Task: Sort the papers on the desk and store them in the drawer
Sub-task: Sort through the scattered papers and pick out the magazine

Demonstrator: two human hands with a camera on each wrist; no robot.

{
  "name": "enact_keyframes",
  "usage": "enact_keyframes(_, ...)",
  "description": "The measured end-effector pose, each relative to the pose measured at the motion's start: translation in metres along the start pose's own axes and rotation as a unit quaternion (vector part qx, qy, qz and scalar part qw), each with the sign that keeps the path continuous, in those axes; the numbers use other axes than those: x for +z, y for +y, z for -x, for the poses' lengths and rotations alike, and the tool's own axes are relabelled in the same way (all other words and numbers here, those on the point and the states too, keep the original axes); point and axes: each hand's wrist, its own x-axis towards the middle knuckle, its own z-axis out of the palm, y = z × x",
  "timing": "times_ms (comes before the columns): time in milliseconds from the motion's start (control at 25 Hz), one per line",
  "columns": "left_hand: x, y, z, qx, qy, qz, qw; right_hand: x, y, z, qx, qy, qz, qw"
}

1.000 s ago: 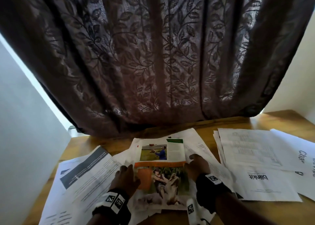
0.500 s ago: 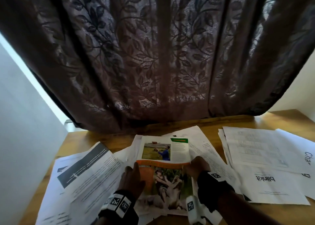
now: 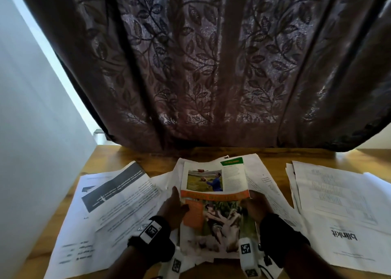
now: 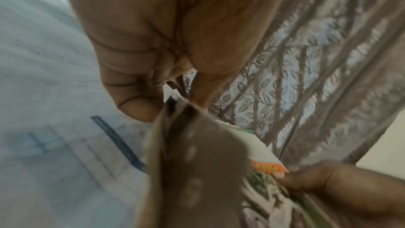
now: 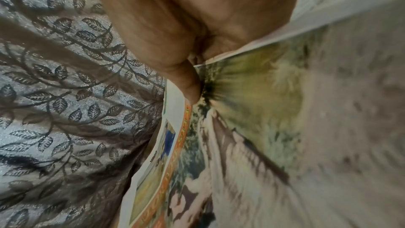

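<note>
We have our left hand (image 3: 172,210) clamped on the left edge of the colour page stack (image 3: 213,211), thumb over the top sheet and the fingers (image 4: 136,103) curled beneath it, as the left wrist view shows. Our right hand (image 3: 257,206) holds the opposite edge the same way: its thumb (image 5: 189,86) presses on the printed photo while the rest of the hand goes under the sheets. Between our two hands the stack sits lifted at its near part, with an orange banner across the middle and a page with a green label (image 3: 231,162) showing beyond our fingertips.

Just left of our left hand lies a folded sheet with a dark band (image 3: 118,191), resting on other white printed sheets (image 3: 72,247) that run out toward the white wall (image 3: 31,130). Right of our right hand, more white papers spread under the stack, and further right a separate pile of printed sheets (image 3: 330,196) lies apart, one marked "blinkit" (image 3: 343,235). All of these rest on the wooden desk (image 3: 270,155). Past our hands, at the desk's far edge, hangs a dark leaf-patterned curtain (image 3: 211,67). The drawer cannot be seen in any view
</note>
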Motion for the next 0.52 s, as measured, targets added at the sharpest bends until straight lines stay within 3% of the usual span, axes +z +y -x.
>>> enact_keyframes(80, -0.004, 0.01, 0.002, 0.046, 0.019, 0.033, 0.998, -0.008, -0.004, 0.003, -0.03, -0.001, -0.017, 0.999)
enact_keyframes(160, -0.013, 0.027, 0.003, 0.105, 0.033, 0.064, 0.992, -0.022, -0.018, 0.007, -0.044, 0.005, -0.103, 0.994)
enact_keyframes(240, -0.025, 0.047, 0.004, 0.171, 0.046, 0.112, 0.978, -0.039, -0.038, 0.013, -0.066, 0.009, -0.204, 0.977)
enact_keyframes(320, -0.032, 0.069, 0.001, 0.224, 0.061, 0.148, 0.961, -0.051, -0.05, 0.014, -0.106, 0.025, -0.235, 0.966)
enact_keyframes(520, -0.03, 0.103, -0.002, 0.244, 0.071, 0.225, 0.941, -0.057, -0.053, 0.014, -0.149, 0.064, -0.259, 0.952)
